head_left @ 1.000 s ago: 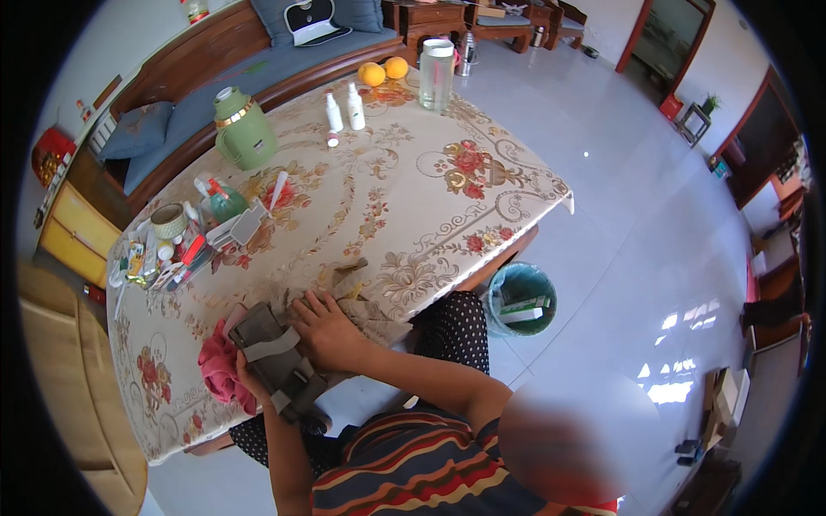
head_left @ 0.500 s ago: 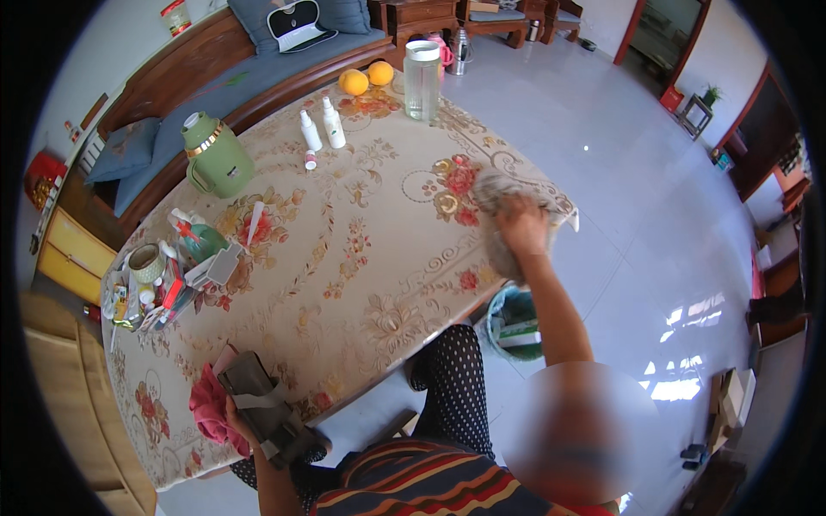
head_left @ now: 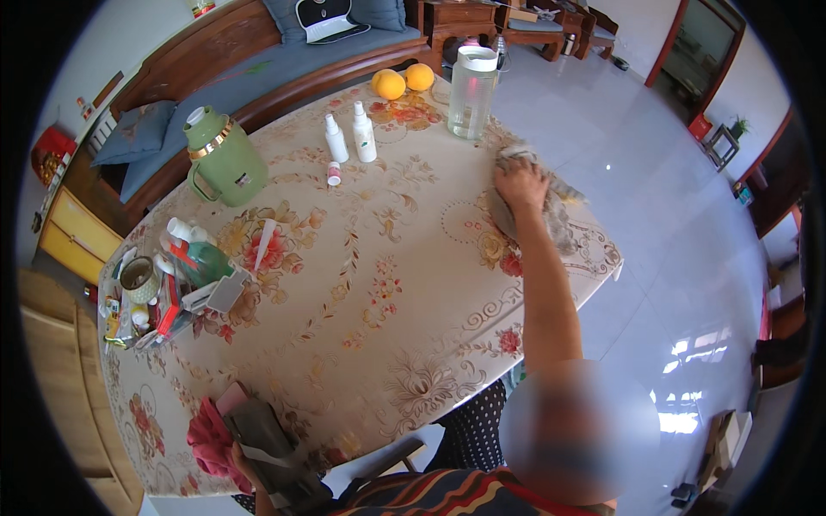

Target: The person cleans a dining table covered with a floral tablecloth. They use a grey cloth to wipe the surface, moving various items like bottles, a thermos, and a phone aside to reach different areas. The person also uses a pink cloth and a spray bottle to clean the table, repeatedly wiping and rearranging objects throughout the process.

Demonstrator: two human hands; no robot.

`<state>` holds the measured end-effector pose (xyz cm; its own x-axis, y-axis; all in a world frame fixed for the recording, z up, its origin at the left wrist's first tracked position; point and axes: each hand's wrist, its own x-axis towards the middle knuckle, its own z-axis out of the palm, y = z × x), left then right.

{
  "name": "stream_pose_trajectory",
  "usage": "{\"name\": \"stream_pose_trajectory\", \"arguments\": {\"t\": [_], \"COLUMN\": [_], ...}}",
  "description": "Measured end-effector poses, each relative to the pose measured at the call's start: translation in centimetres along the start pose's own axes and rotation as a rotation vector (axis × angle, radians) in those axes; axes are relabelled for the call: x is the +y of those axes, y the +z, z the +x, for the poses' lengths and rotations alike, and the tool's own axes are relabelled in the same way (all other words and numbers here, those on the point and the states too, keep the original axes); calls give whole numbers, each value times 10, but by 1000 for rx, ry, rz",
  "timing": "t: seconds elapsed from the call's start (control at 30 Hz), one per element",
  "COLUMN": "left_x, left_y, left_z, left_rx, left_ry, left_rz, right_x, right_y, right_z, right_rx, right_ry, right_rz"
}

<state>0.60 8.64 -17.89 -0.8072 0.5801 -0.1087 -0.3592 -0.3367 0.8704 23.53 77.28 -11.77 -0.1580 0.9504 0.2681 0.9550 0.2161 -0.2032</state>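
My right hand (head_left: 522, 183) presses a crumpled grey fuzzy rag (head_left: 561, 225) onto the far right part of the table, its fingers bent over the cloth. The rag lies between the clear water jug (head_left: 471, 99) and the table's right corner. At the near left edge my left hand (head_left: 244, 469) is closed around the side of a dark grey pouch (head_left: 265, 434) with a lighter strap; most of its fingers are hidden. A crumpled pink cloth (head_left: 212, 440) lies against the pouch and that hand. The flowered tablecloth (head_left: 430, 284) covers the table.
At the far side stand two oranges (head_left: 389, 84), two white bottles (head_left: 364, 133) and a small pink-and-white bottle (head_left: 334, 175). A green thermos jug (head_left: 225, 159) stands left, with a cluttered organizer (head_left: 159, 297) nearer. Behind is a wooden bench (head_left: 284, 95).
My right hand has slid the rag away from me along the table's right side, toward the water jug. The view has shifted; my left hand stays at the pouch.
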Motion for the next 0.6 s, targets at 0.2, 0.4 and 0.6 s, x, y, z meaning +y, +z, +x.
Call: {"name": "stream_pose_trajectory", "arguments": {"t": [0.2, 0.4, 0.6], "left_x": [5, -4, -1], "left_y": [30, 8, 12], "left_z": [1, 0, 6], "left_rx": [-3, 146, 120], "left_ry": [-69, 5, 9], "left_rz": [-84, 15, -31], "right_x": [-101, -179, -162], "right_y": [11, 27, 28], "right_z": [-11, -50, -18], "right_rx": [-77, -90, -114], "right_ry": [-173, -473, -420], "right_rz": [46, 191, 220]}}
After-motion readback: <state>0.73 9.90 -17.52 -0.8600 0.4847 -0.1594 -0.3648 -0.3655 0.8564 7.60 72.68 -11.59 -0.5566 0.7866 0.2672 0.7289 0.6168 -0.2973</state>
